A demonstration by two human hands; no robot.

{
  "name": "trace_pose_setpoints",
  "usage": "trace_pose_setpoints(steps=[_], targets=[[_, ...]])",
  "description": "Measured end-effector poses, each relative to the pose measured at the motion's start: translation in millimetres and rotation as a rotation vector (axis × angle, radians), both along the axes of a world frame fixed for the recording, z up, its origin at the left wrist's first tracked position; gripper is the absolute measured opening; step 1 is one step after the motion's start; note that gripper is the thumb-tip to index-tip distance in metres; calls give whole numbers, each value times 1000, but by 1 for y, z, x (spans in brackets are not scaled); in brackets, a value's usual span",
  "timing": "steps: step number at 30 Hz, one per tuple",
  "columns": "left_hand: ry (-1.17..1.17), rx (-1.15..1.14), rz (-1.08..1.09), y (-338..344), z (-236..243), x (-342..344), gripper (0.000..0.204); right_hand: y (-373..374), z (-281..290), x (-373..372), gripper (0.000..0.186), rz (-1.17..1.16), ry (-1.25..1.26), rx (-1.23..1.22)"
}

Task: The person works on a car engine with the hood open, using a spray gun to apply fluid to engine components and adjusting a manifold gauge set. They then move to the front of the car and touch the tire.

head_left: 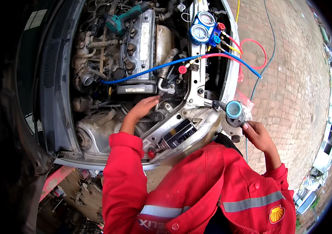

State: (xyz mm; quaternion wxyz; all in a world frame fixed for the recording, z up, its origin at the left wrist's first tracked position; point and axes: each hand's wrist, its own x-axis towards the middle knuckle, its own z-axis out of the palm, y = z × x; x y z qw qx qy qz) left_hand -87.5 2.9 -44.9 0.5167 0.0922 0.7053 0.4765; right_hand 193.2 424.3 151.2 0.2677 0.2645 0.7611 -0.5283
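My left hand (140, 111) reaches into the engine bay with fingers extended, beside a metal pipe fitting (169, 90) below the valve cover (142, 46); I cannot tell whether the fingertips touch anything. My right hand (256, 134) grips a grey cylindrical object (234, 115) with a turquoise top, held by its dark handle over the car's front corner. A black can (178, 133) with a red valve fitting (151, 153) lies on the bay's edge between my hands. A blue gauge manifold (207, 29) sits on the front crossmember, with blue, red and yellow hoses running from it.
A teal power tool (119, 21) rests on the engine. The blue hose (142, 72) crosses the bay. Brick paving (290, 89) lies to the right, with loose hoses, a cable and a pale car panel (324, 148) at the far edge. Assorted clutter (76, 191) lies at lower left.
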Motion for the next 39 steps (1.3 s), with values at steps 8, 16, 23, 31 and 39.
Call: trace_pose_setpoints(steps=[8, 16, 23, 31, 39], targets=[[594, -209, -103, -57, 94, 23, 47, -2, -1, 6, 57, -24, 11, -6], [814, -423, 392, -136, 208, 121, 31, -11, 13, 7, 54, -37, 17, -18], [1278, -496, 507, -161, 152, 166, 11, -27, 21, 2, 54, -23, 66, -39], [1385, -512, 553, -168, 151, 170, 8, -44, 35, 1, 55, -97, 61, 6], [1391, -512, 566, -167, 155, 171, 14, -47, 28, 12, 55, -68, 115, -51]])
